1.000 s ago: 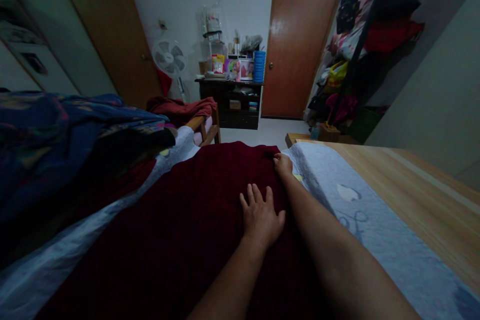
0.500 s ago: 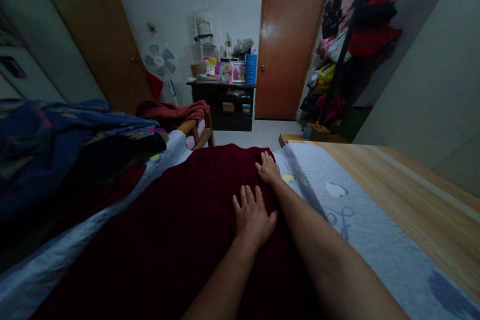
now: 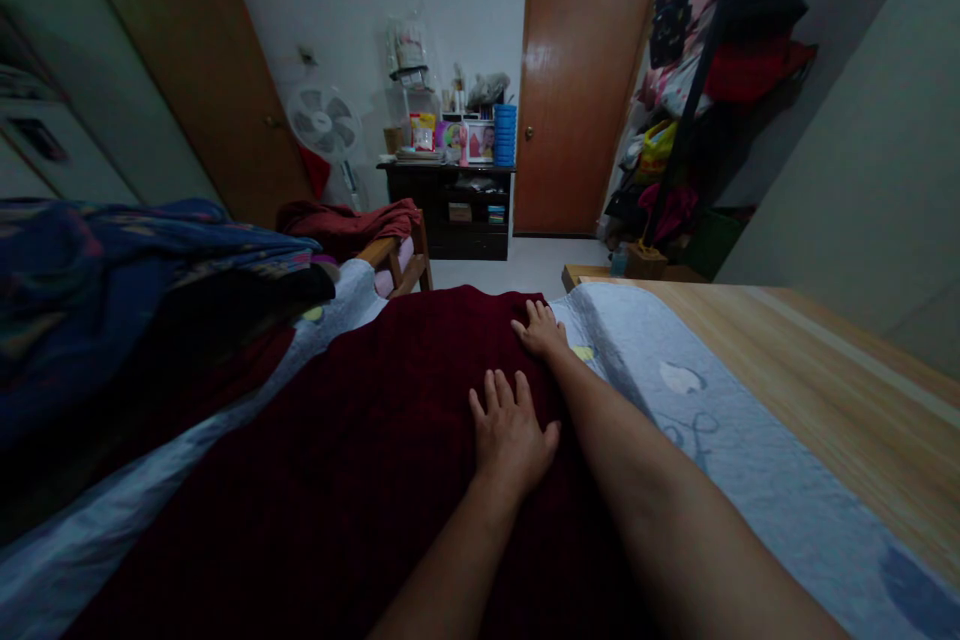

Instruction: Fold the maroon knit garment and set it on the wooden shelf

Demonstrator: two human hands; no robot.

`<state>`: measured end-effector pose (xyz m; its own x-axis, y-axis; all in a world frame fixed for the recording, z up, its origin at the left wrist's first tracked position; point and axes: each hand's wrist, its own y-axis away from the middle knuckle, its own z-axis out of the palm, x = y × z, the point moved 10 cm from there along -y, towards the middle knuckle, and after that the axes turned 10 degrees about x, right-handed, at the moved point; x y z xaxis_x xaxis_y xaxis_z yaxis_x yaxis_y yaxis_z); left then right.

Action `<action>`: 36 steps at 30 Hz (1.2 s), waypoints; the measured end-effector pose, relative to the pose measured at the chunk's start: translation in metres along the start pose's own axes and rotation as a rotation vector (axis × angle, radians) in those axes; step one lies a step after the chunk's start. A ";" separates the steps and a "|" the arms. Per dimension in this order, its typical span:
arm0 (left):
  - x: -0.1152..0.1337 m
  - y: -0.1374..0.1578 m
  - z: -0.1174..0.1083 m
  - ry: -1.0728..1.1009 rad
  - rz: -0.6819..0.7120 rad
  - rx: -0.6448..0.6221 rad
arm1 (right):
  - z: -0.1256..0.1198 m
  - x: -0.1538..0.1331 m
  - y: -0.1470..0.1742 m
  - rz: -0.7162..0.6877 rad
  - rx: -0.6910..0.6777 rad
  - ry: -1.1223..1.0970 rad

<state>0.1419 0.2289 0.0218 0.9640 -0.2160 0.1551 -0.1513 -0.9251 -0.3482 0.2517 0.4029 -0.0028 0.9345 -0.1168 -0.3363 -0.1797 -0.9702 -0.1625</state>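
A dark red cloth (image 3: 360, 440) lies spread over the light blue patterned bed sheet (image 3: 720, 420). My left hand (image 3: 511, 435) rests flat on this cloth, fingers spread, right of its middle. Farther forward, my right hand (image 3: 541, 330) lies on the cloth near its far right corner, with its fingers stretched out. Both palms face down and neither hand grips anything. The cloth's near part runs out of view below, and my right forearm covers some of its right edge.
Heaped blue patterned bedding (image 3: 150, 270) lies at the left. A wooden board (image 3: 810, 340) borders the sheet on the right. Beyond the bed stand a fan (image 3: 324, 123), a dark cabinet (image 3: 409, 210), and a wooden door (image 3: 585, 100). Bags (image 3: 757, 70) hang at the right.
The view has shifted slightly. Both hands stay in nearly the same places on the cloth, fingers still spread, and the cloth looks unchanged.
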 end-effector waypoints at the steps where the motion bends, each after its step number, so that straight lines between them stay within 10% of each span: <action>1: 0.000 0.000 0.000 0.002 0.000 -0.002 | 0.000 0.001 -0.002 0.004 0.005 -0.001; 18: 0.001 0.000 -0.006 0.020 0.002 0.031 | -0.008 0.002 -0.002 -0.006 0.130 0.037; 36: 0.001 0.000 -0.009 0.022 0.000 0.052 | -0.011 0.016 0.042 0.024 -0.028 0.028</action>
<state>0.1410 0.2260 0.0299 0.9589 -0.2233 0.1753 -0.1391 -0.9079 -0.3953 0.2621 0.3580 -0.0047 0.9384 -0.1460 -0.3133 -0.1942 -0.9725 -0.1285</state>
